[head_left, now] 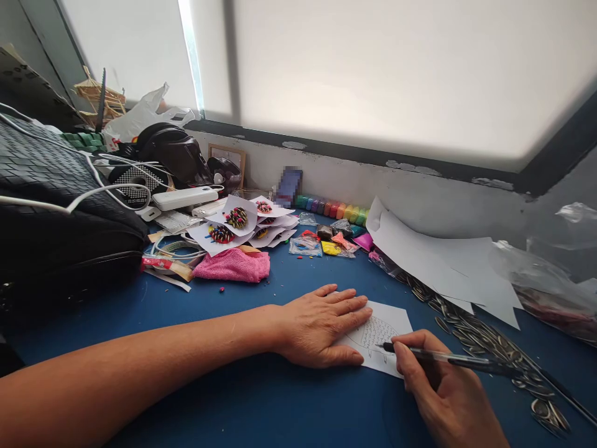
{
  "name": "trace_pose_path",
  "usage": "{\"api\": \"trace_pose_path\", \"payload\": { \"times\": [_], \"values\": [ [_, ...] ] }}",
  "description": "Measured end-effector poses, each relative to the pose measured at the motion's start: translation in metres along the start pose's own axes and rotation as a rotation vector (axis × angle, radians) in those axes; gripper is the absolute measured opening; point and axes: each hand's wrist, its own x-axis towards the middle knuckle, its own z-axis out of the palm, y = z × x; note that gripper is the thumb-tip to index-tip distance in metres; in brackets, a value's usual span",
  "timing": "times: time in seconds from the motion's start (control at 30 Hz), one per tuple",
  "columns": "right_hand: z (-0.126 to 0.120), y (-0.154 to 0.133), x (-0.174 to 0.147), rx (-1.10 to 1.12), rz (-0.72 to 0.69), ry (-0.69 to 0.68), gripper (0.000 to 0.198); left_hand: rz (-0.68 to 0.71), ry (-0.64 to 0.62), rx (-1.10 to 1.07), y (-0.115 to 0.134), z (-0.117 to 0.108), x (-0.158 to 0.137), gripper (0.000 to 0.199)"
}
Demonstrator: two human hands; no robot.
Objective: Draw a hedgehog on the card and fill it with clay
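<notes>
On the blue table (261, 407), a white sheet (395, 320) lies partly beneath the left hand (326, 325), flat with its fingers slightly apart, and shows a thin-lined rounded drawing (375, 331) packed with small marks, two stubby legs beneath. The right hand (441, 382) pinches a slim, clear-barrelled black pen (459, 359), its point at the drawing. Beyond sit little packets, a yellow-filled one (331, 248) beside a clear one (305, 247) (contents too small to name).

The left hand (326, 326) partly hides the paper (396, 317); black bag (60, 218) cropped; blurred upright object (290, 188), perhaps a phone.
</notes>
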Motion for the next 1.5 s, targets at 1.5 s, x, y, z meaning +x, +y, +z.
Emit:
{"api": "trace_pose_path", "payload": {
  "times": [1.5],
  "values": [
    [0.002,-0.016,-0.006,0.115,0.130,0.082,0.030,0.005,-0.008,0.023,0.000,-0.001,0.000,0.069]
  ]
}}
